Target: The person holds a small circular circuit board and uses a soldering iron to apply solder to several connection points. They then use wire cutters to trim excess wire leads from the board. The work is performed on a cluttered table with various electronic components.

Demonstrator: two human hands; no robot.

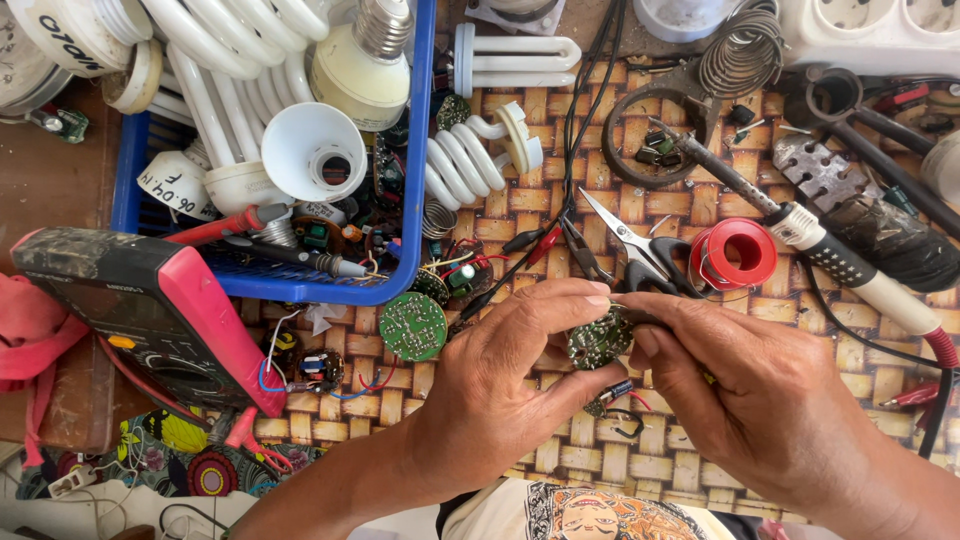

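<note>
both hands met over the woven mat [560, 215] that covered the bench, and between them sat a small round green circuit board [598, 340], held just above the mat near the middle of the view. the left hand [505, 385] had its grip clamped on the board, thumb under its lower edge and fingers curled over the top. the right hand [760, 385] pinched the board's right edge, its fingers closed on it as well; whether a thin tool lay under those fingers could not be told. a few small parts and red and black leads hung just below the board. a second round green board [412, 326] lay flat on the mat, left of the hands and apart from them. just beyond the fingertips lay a pair of scissors [635, 250], blades open, and beside them a red spool of solder wire [735, 252]. a soldering iron [830, 255] with a white and black handle lay slanted across the mat to the right. at upper left stood a blue plastic basket [418, 150] filled with white spiral lamp tubes and lamp bases. a red and black multimeter [150, 310] lay at the left, its probes resting against the basket.
</note>
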